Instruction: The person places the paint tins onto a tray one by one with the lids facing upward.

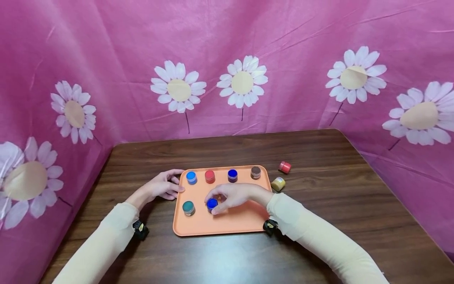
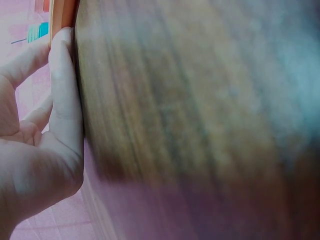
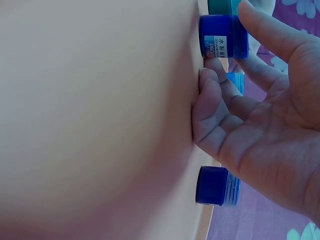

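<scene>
On the orange tray (image 1: pixel 230 225), my right hand (image 1: pixel 232 196) holds a dark blue paint jar (image 1: pixel 212 204) between thumb and fingers. In the right wrist view this blue jar (image 3: pixel 224 37) stands upright with its label showing. My left hand (image 1: pixel 163 185) touches the tray's left rim, its fingertips against the edge in the left wrist view. A green paint jar (image 1: pixel 188 208) stands left of the held jar. Along the tray's far side are a light blue jar (image 1: pixel 191 177), a red jar (image 1: pixel 210 176), another dark blue jar (image 1: pixel 232 175) and a brown jar (image 1: pixel 255 172).
Right of the tray, a red jar (image 1: pixel 285 167) and a yellow jar (image 1: pixel 278 184) lie on their sides on the brown wooden table (image 1: pixel 142 244). A pink curtain with white flowers (image 1: pixel 120 79) surrounds the table's back and sides.
</scene>
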Demonstrator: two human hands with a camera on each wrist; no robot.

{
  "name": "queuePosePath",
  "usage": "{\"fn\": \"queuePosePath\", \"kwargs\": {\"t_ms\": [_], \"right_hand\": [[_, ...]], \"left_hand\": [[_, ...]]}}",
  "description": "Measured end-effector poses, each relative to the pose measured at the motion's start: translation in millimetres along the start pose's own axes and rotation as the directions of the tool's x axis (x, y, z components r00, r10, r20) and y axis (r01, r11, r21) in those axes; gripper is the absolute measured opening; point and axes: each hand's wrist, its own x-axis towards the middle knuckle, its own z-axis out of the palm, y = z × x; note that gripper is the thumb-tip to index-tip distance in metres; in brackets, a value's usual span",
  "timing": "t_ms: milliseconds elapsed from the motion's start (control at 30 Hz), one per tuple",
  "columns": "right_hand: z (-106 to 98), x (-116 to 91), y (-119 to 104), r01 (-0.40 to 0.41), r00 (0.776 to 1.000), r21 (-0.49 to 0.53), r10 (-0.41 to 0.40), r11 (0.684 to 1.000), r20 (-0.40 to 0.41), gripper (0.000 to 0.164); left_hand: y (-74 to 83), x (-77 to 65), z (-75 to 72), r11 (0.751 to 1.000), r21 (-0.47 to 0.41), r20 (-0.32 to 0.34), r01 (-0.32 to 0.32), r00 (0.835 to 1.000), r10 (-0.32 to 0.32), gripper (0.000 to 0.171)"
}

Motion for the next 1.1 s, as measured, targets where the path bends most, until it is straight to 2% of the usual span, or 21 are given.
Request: {"fn": "queuePosePath", "kwargs": {"t_ms": [467, 700, 900, 1100], "right_hand": [[-1, -2, 0, 0.014, 1.0, 0.011, -0.014, 1.0, 0.005, 0.044], [-4, -8, -1, -0.012, 1.0, 0.054, 0.014, 0.998, -0.021, 0.046], [-13, -27, 4, 0.031, 0.995, 0.052, -0.025, 0.998, -0.099, 0.042], [-31, -61, 9, 0.03, 0.982, 0.028, -0.024, 0.999, -0.188, 0.044]], "left_hand": [[1.4, 0.8, 0.9, 1.0, 0.001, -0.004, 0.002, 1.0, -0.002, 0.081], [1.5, 0.5, 0.8, 1.0, -0.005, -0.007, 0.005, 1.0, -0.005, 0.079], [1.0, -0.1, 0.5, 1.0, -0.001, -0.006, 0.005, 1.0, -0.005, 0.079], [0.1, 0.6, 1.3, 1.0, 0.004, -0.01, 0.008, 1.0, -0.008, 0.08]]}}
